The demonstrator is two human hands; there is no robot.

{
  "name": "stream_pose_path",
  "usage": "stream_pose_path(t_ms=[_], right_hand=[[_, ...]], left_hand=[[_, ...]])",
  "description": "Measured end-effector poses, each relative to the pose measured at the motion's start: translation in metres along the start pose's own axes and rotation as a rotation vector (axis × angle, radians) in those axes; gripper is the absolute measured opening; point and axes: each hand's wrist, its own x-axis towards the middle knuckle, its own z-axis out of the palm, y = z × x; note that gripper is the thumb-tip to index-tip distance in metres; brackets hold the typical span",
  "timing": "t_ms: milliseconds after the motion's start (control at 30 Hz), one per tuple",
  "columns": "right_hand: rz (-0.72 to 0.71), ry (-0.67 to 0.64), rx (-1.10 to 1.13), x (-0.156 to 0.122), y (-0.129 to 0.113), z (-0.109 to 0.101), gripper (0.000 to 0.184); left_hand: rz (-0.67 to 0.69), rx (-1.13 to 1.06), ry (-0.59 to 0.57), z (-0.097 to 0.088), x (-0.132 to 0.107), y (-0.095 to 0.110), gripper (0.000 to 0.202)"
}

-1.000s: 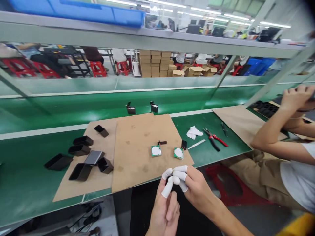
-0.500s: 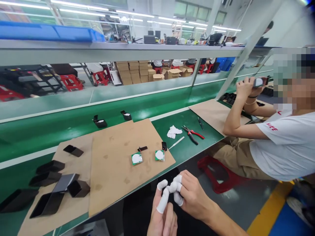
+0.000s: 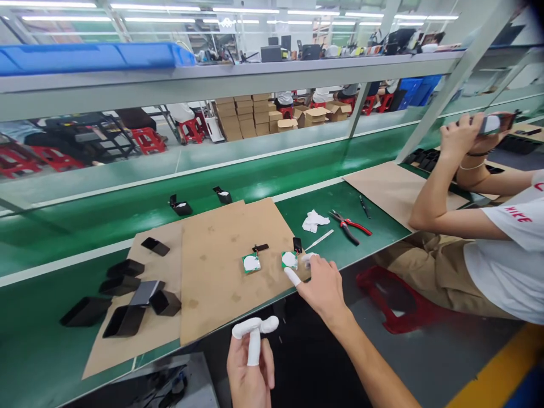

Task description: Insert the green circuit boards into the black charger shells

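Observation:
My right hand [image 3: 319,283] reaches over the front edge of a brown cardboard sheet [image 3: 221,272], fingers with white finger cots spread apart, the fingertips right beside a small green square part with a white round face [image 3: 289,259]. A second such part [image 3: 251,263] lies to its left, with two small black pieces [image 3: 260,247] just behind them. My left hand [image 3: 250,362] hovers below the bench edge, holding nothing, thumb and forefinger in white cots, the other fingers loosely curled.
Several open black boxes [image 3: 123,283] lie on the left cardboard. Two small black boxes [image 3: 181,206] stand on the green conveyor. A white cloth [image 3: 314,220], red-handled pliers [image 3: 351,225] and a white strip lie to the right. A seated person [image 3: 488,238] on the right holds up an object.
My hands have come apart: the right one went forward to the right green part on the cardboard, the left one dropped lower. The view swung slightly left.

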Motion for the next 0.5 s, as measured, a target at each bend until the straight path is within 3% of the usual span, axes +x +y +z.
stream_pose_path(t_ms=[133,267,400,500], right_hand=[[0.089,-0.120,-0.118,0.026,-0.013,0.017,0.055],[0.062,-0.207,-0.150,0.033,-0.017,0.019,0.040],[-0.086,-0.257,-0.108,0.039,0.008,0.030,0.038],[-0.216,-0.180,-0.005,0.041,0.030,0.049,0.044]], left_hand=[[0.141,0.107,0.056,-0.021,-0.001,-0.005,0.041],[0.168,0.074,0.054,-0.037,-0.008,-0.012,0.043],[0.152,0.087,-0.088,-0.042,-0.007,-0.015,0.047],[0.153,0.129,-0.181,-0.034,-0.001,-0.008,0.047]])
